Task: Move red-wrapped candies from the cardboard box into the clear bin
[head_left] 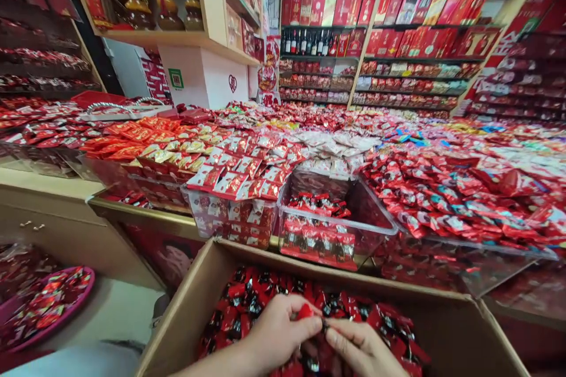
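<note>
L hand (283, 330) & R hand (360, 346) are pinching a small shiny red-and-black wrapped packet (305, 310) betw. closed fingertips, prob. for fine control, over an open brown cardboard box (183, 309); its tall walls are keeping loose red-and-black packets (232, 319) tog.

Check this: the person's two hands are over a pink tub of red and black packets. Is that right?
Not quite. The left hand and right hand are over a cardboard box of red and black packets, as the head view shows; the pink tub sits farther left.
</note>
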